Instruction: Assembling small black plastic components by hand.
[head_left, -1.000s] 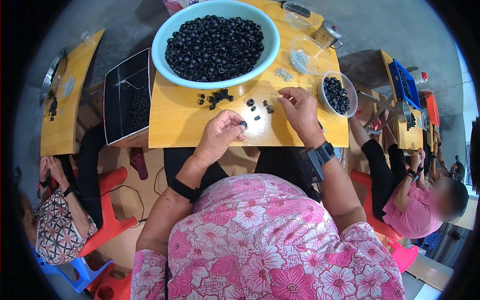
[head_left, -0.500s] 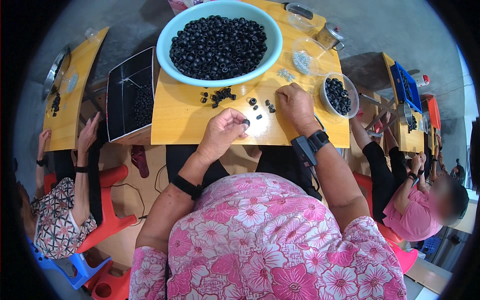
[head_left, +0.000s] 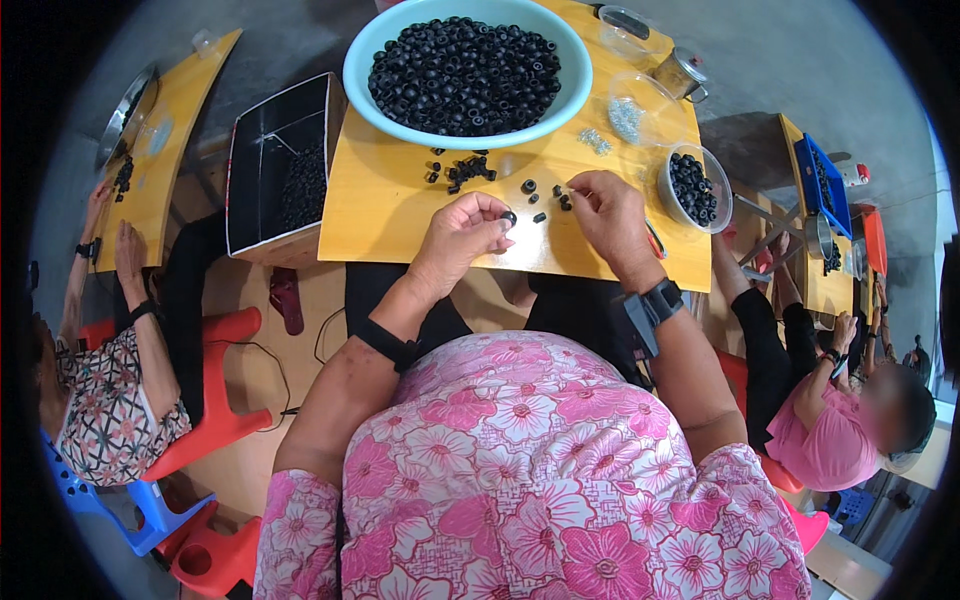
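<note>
While the left grip keeps a round black piece pinched, the right grip has come nearer to it — just beside loose black bits — though whether it holds anything, I cannot tell.

On the table, the basin stands behind loose pieces and left of 3 tubs.

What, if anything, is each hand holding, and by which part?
Left hand: a small black part, pinched at its side by thumb and fingers. Right hand: cannot tell.
</note>
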